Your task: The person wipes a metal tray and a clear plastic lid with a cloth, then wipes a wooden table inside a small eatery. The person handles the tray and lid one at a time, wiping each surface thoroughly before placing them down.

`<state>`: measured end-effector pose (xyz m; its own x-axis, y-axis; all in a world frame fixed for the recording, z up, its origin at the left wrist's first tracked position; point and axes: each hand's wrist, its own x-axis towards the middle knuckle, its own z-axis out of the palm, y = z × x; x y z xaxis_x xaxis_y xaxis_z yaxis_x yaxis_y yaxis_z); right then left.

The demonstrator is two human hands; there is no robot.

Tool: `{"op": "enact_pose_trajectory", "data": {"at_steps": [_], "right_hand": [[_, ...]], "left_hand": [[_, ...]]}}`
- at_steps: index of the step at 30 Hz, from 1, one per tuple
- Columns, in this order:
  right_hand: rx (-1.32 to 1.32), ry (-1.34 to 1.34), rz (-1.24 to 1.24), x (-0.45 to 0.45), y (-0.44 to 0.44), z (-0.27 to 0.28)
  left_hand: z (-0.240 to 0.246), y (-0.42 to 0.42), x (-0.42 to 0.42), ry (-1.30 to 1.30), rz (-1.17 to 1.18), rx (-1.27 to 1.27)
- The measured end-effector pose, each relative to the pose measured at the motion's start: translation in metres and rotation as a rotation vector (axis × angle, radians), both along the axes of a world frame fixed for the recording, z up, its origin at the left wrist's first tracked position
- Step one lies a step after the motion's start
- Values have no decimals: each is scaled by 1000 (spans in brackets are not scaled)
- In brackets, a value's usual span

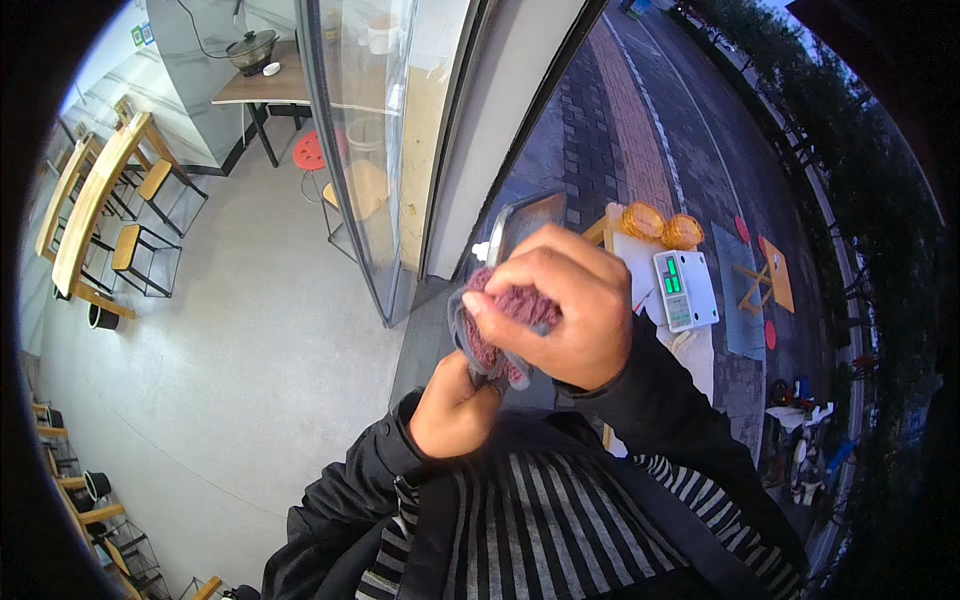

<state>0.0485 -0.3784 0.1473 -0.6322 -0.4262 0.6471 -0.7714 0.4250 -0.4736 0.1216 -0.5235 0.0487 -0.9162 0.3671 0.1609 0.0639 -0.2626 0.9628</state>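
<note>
My right hand (574, 315) is closed around a bunched purple cloth with grey edging (529, 304). The thumb presses on its near side, and folds stick out between the fingers. Lower and to the left, my left hand (456, 412) grips the bottom end of the same cloth, its fingers mostly hidden. Both hands are in front of my chest, above a striped black-and-grey apron (525, 517). Just beyond the right hand shows a metal-rimmed, tray-like object (517, 225), partly covered by the hand; I cannot tell what it is.
A glass door (364, 172) stands at the left of a white frame (495, 127). Outside, a digital scale (694, 289) and two woven baskets (643, 222) sit on a table. Indoors are wooden stools (129, 246), a long bar table (97, 195) and a lidded electric pan (253, 52).
</note>
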Motion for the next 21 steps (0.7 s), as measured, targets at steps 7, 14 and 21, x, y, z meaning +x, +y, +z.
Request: {"op": "enact_pose_trajectory", "data": {"at_steps": [7,14,21], "right_hand": [[58,33,-91,25,-23,-22],[179,205,-133,46,-2,1],[-45,115,-376,94,20,-4]], "left_hand": [[-5,-29,6,-30,-65,107],[-5,-27,21,40,-251,21],[1,-11,57,6,-306,-59]]}}
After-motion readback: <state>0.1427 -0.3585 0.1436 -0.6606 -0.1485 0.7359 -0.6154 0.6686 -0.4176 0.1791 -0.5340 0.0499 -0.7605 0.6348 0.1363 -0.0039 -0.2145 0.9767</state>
